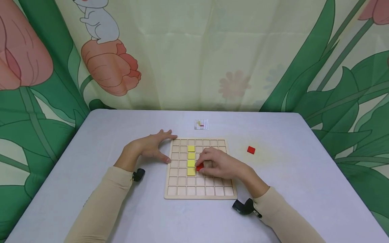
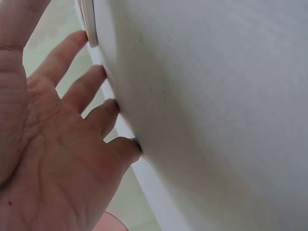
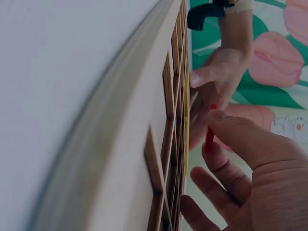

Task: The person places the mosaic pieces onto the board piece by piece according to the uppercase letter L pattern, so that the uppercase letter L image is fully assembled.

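Between thumb and finger, my right hand (image 1: 220, 163) pinches a red square tile (image 3: 210, 130) just over the wooden grid board (image 1: 181, 191). In the head view that tile is partly hidden by the fingers and sits right of a column of yellow tiles (image 1: 191, 156), which lie in the board's cells. My left hand (image 1: 153, 145) is spread at the board's left edge, its thumb and a fingertip touching the frame. The left wrist view shows the left hand's (image 2: 62, 144) other fingertips resting on the table.
A second red tile (image 1: 251, 150) lies on the white table (image 1: 288, 175) to the right of the board. Behind the board is a small printed pattern card (image 1: 201, 124). A patterned curtain (image 1: 188, 67) hangs beyond the table's far edge.
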`<move>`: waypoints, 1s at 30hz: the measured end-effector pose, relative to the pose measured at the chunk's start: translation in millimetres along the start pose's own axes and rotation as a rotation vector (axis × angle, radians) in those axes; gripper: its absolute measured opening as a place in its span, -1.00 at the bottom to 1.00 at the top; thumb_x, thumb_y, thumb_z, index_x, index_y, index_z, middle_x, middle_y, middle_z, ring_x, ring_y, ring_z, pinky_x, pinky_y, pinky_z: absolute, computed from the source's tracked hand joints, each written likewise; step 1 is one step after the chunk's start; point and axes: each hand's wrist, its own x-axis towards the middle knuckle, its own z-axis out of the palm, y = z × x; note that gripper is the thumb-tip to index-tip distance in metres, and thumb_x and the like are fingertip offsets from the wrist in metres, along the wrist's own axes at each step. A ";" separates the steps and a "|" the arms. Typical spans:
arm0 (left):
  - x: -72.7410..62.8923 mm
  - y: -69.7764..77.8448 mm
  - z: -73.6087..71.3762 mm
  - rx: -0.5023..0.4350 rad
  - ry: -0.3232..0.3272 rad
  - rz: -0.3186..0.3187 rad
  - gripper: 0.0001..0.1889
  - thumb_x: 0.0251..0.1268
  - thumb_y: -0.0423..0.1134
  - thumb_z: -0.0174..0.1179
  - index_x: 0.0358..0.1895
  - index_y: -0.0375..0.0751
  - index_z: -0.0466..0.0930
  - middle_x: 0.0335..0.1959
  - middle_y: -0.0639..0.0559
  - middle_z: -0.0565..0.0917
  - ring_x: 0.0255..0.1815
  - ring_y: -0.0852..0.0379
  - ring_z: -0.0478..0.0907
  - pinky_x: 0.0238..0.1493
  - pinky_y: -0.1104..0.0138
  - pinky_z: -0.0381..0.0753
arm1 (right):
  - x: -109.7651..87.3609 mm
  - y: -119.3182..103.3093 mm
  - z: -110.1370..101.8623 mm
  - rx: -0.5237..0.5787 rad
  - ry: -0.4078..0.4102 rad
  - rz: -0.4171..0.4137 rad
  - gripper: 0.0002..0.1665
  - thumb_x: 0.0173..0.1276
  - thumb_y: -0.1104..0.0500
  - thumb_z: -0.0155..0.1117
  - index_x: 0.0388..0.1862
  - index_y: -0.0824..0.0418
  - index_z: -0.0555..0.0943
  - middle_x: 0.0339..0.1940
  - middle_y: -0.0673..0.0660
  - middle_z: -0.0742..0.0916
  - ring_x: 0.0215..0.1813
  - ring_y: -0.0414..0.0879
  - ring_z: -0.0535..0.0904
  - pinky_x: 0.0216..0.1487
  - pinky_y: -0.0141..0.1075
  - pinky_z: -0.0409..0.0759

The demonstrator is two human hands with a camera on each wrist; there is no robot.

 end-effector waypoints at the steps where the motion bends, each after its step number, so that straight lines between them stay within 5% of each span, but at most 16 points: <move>1: 0.0 -0.3 0.3 -0.001 0.000 0.001 0.11 -0.06 0.23 0.58 0.62 0.37 0.14 0.73 0.16 -0.14 0.73 -0.14 -0.36 0.54 -0.36 -0.10 | 0.5 -0.7 0.7 -0.008 -0.007 0.002 -0.79 0.41 0.10 0.43 0.00 -0.04 0.75 -0.01 -0.21 0.67 0.12 -0.24 0.51 0.22 -0.21 0.54; 21: 2.6 -1.9 1.2 -0.014 -0.007 -0.005 0.12 -0.06 0.23 0.59 0.62 0.36 0.15 0.73 0.17 -0.14 0.73 -0.12 -0.38 0.55 -0.35 -0.12 | 3.9 -5.5 8.0 -0.068 -0.051 0.054 -0.80 0.38 0.14 0.42 -0.04 -0.05 0.71 -0.07 -0.22 0.70 0.07 -0.21 0.45 0.16 -0.21 0.47; 30: 0.2 -0.5 -0.3 -0.014 -0.002 -0.018 0.10 -0.05 0.23 0.58 0.61 0.41 0.15 0.73 0.19 -0.16 0.70 -0.31 -0.30 0.49 -0.43 -0.07 | 3.8 -6.6 6.4 -0.092 -0.065 0.064 -0.78 0.38 0.13 0.43 -0.01 -0.04 0.71 -0.03 -0.21 0.70 0.10 -0.21 0.45 0.19 -0.22 0.48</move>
